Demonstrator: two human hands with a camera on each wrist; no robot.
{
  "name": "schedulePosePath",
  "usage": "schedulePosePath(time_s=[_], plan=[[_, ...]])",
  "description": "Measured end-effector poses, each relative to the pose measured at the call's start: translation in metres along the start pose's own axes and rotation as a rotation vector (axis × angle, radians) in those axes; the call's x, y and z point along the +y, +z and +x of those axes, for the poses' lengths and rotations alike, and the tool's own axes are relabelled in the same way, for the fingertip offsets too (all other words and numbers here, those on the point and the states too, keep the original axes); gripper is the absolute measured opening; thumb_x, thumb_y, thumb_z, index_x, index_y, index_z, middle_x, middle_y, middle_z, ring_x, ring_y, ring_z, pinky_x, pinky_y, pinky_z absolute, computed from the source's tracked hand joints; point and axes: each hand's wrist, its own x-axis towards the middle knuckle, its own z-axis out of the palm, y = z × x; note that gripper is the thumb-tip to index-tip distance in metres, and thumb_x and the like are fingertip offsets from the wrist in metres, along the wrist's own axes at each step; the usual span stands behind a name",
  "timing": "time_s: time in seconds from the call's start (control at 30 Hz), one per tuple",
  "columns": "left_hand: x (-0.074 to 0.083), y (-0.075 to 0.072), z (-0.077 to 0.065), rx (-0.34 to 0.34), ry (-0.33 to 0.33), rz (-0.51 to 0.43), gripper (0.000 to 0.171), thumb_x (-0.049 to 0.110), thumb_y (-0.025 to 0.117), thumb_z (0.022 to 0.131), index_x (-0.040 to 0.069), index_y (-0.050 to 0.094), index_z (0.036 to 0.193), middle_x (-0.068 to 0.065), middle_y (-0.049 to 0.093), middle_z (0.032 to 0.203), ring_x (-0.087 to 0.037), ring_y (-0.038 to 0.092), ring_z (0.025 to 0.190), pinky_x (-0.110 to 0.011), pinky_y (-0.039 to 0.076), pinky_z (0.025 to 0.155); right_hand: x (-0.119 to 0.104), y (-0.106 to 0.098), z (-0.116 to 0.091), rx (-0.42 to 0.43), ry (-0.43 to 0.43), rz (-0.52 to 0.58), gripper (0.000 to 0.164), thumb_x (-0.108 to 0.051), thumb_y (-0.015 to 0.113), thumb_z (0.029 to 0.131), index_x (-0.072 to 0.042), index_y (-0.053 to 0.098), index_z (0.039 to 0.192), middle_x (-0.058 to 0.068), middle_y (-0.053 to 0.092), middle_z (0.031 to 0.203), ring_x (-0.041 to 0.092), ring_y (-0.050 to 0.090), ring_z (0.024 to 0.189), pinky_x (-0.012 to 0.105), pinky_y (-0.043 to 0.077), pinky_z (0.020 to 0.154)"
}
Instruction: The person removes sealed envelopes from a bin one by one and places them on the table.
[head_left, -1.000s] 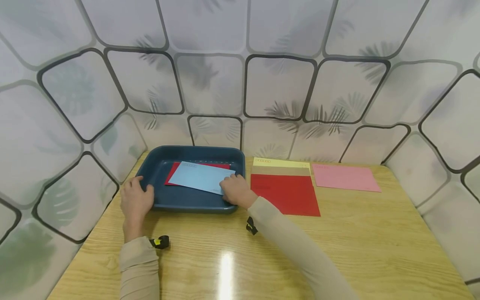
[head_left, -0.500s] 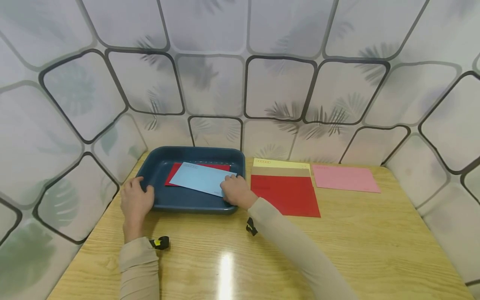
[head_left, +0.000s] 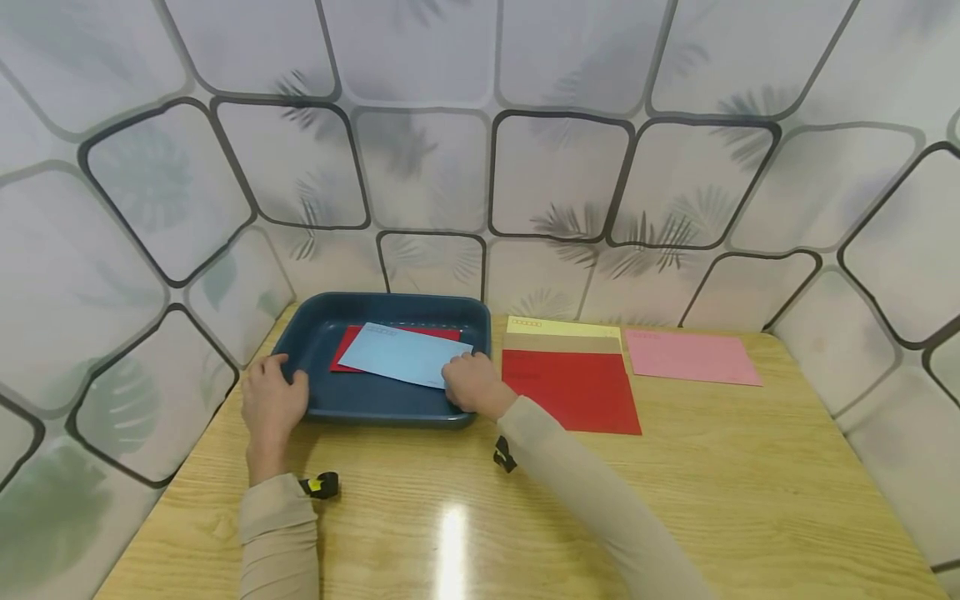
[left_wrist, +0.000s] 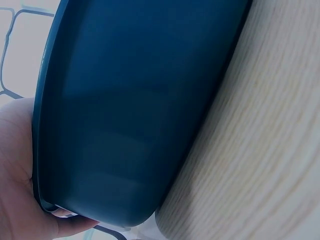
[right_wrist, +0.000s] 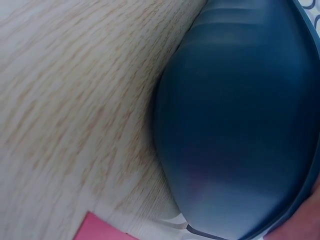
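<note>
A light blue envelope point(head_left: 397, 353) lies slightly askew over a red envelope point(head_left: 427, 333) inside a dark blue tray point(head_left: 375, 404). My right hand point(head_left: 471, 382), fingers curled, pinches the blue envelope at its right end, over the tray's right side. The fingertips are hidden under the hand. With my left hand point(head_left: 272, 398) I grip the tray's left rim, thumb toward the inside and fingers over the outer side. In the left wrist view, fingers point(left_wrist: 75, 225) curl round the rim; the right wrist view shows mostly the tray's outer wall point(right_wrist: 235, 125).
Right of the tray, a large red envelope point(head_left: 570, 392) overlaps a brown envelope point(head_left: 562, 342) and a yellow envelope point(head_left: 562, 327). Farther right lies a pink envelope point(head_left: 693, 357). Everything sits on a wooden table point(head_left: 712, 483) against a patterned curtain point(head_left: 555, 175).
The blue envelope shifts only very slightly under my right hand. Both hands and the tray stay practically where they were.
</note>
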Motion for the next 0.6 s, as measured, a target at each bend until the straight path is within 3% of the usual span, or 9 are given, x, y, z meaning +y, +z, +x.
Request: schedulePosePath(time_s=[0.27, 0.6], plan=[[-0.0015, 0.0008, -0.0001, -0.007, 0.013, -0.004, 0.051, 0.025, 0.039, 0.1, -0.002, 0.043, 0.143, -0.029, 0.029, 0.152, -0.051, 0.029, 0.135, -0.069, 0.032, 0.098, 0.0004, -0.0013, -0.0023, 0.016, -0.019, 0.003, 0.019, -0.021, 0.058, 0.097, -0.01, 0.073, 0.095, 0.004, 0.072, 0.089, 0.018, 0.061, 0.07, 0.032, 0.055, 0.067], [-0.0021, 0.0013, 0.0014, -0.007, -0.002, 0.0, 0.049, 0.025, 0.039, 0.099, -0.001, 0.045, 0.141, -0.028, 0.029, 0.152, -0.05, 0.028, 0.135, -0.069, 0.032, 0.097, -0.0004, -0.003, -0.0064, 0.085, -0.048, 0.109, 0.024, -0.02, 0.061, 0.097, -0.007, 0.063, 0.117, 0.008, 0.068, 0.108, 0.018, 0.065, 0.091, 0.03, 0.057, 0.083]])
